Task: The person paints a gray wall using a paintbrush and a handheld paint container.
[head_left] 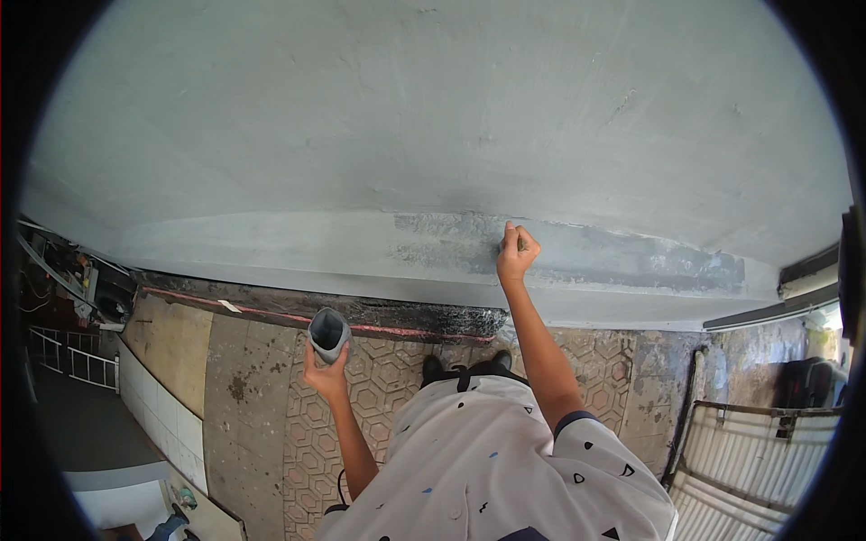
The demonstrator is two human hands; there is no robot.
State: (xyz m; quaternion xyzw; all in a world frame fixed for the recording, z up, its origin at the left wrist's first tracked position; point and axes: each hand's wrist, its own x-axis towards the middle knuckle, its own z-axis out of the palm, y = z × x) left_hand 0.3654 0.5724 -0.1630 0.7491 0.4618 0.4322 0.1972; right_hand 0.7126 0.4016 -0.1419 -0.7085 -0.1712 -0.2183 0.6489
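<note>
My left hand [327,367] is wrapped round a grey, paint-coated cup [328,332] with an open, dark inside, held over the paving. Further right and higher, my right hand [518,255] is closed in a fist against the ledge of the wall. In it is a paintbrush [522,243], of which only a bit of handle shows; its bristles are hidden behind the fingers. Darker, streaky grey paint [622,257] covers the ledge on both sides of that hand. The pale grey wall [433,108] rises beyond it.
Patterned paving [316,460] lies under my shoes [433,368]. A dark strip with a red line [271,313] runs along the wall's foot. White metal panels [740,451] stand at the lower right; a white ladder-like frame [77,356] and clutter are at the far left.
</note>
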